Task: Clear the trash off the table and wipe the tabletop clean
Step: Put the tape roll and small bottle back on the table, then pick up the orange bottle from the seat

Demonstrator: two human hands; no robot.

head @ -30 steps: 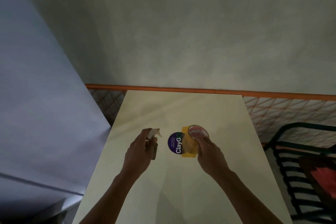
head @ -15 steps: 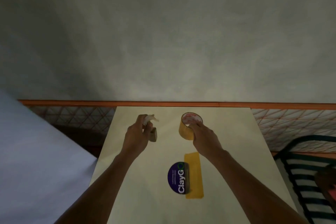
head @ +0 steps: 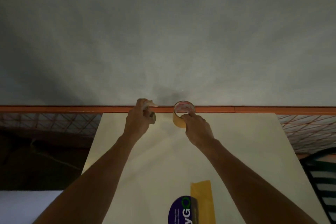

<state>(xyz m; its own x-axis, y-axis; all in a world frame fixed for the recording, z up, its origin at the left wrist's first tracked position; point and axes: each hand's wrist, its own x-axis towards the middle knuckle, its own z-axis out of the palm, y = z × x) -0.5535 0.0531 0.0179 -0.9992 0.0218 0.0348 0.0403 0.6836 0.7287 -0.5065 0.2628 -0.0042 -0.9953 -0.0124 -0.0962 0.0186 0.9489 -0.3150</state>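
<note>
Above table (head: 236,151), hands: tape roll (head: 179,120), perhaps wrapper (head: 151,104).

Bare tabletop (head: 236,151) lies open between and beside both arms; near the front edge, a yellow cloth (head: 201,200) and purple-labelled tin (head: 180,211) block the way.

Only two arms show, both bare from the bottom edge of the shot all the way up to the hands, so no sleeves anywhere in frame. No watch, no bracelet or band on either wrist, no gloves. The left hand (head: 137,121) and right hand (head: 197,129) look bare too; can't make out any rings, but the light is dim and the fingers are partly tucked out of sight, so I can't tell for sure. Nothing else of the person is in view.
</note>
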